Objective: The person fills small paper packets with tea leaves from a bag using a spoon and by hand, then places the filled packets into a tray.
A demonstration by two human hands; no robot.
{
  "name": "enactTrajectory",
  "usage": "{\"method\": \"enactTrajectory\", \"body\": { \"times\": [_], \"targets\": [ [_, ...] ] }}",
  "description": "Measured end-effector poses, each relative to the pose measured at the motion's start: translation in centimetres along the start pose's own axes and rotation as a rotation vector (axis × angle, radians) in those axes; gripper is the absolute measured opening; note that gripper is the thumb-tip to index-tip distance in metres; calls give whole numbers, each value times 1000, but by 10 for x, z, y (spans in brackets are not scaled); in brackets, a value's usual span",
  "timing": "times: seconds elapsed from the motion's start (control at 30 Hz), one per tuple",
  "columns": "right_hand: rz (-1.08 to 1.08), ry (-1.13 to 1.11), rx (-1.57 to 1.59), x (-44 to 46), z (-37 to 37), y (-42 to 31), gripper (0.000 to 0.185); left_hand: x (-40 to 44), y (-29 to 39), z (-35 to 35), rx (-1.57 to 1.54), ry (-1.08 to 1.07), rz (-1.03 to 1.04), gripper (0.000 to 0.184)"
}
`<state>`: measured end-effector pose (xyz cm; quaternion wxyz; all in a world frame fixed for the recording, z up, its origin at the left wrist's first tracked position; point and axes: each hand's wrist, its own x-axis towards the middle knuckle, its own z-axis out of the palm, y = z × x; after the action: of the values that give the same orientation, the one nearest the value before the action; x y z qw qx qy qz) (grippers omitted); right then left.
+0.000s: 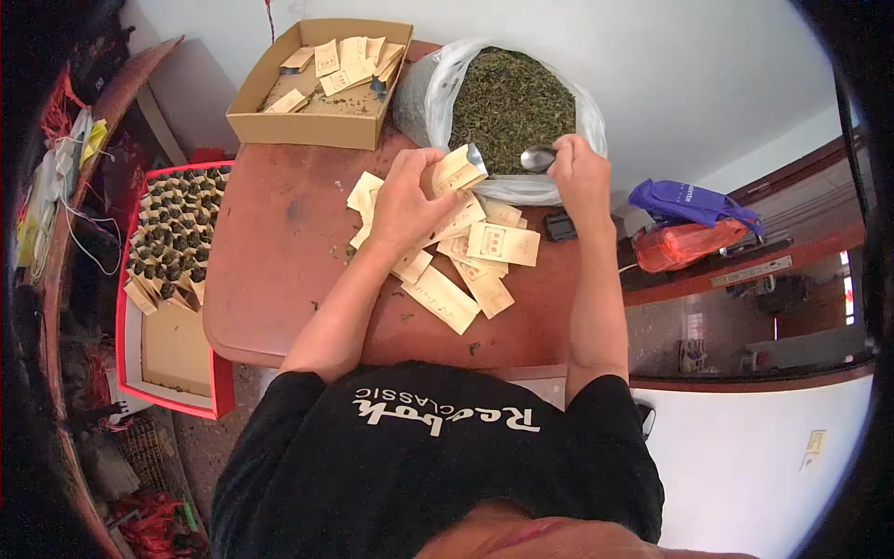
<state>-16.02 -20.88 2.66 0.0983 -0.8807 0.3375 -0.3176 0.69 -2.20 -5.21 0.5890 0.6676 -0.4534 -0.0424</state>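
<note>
My left hand (410,200) is closed around a small tan paper packet (458,170), its silvery open mouth tilted toward the tea bag. In my right hand (582,172) is a metal spoon (537,159), held over the near edge of the dried leaves. Those dark green tea leaves (512,102) fill a large clear plastic bag (438,93) at the back of the table. Beneath and beside my left hand lies a loose heap of flat paper packets (503,244), some with red printed marks. Whether the spoon carries any leaves I cannot tell.
At the back left of the red-brown table (270,242) stands a cardboard box (307,130) with several packets. Lower left, a red box (223,377) holds rows of opened, leaf-filled packets. A small black object (559,226) lies by the bag. Purple (689,200) and red-orange bundles (694,244) sit at right.
</note>
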Motion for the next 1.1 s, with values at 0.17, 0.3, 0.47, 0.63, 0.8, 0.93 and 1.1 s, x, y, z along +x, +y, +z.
{"method": "enactTrajectory", "body": {
  "times": [0.17,0.3,0.47,0.63,0.8,0.93,1.1],
  "targets": [
    [203,-111,459,-6,37,-4,27,0,-3,1,-13,-3,-15,50],
    [344,-104,680,-4,53,-3,26,1,-7,1,-15,-5,3,51],
    [435,-119,830,0,58,8,24,2,-6,1,-23,-16,-24,51],
    [509,-87,959,2,47,8,23,1,-6,2,-26,-30,-52,51],
    [509,-88,1034,4,34,10,22,2,-6,2,-10,-26,-38,50],
    [491,-105,1062,5,18,2,22,1,-5,2,0,-28,-41,50],
    [448,-171,1067,4,4,-11,22,1,-4,1,-2,-28,-46,51]
  ]
}}
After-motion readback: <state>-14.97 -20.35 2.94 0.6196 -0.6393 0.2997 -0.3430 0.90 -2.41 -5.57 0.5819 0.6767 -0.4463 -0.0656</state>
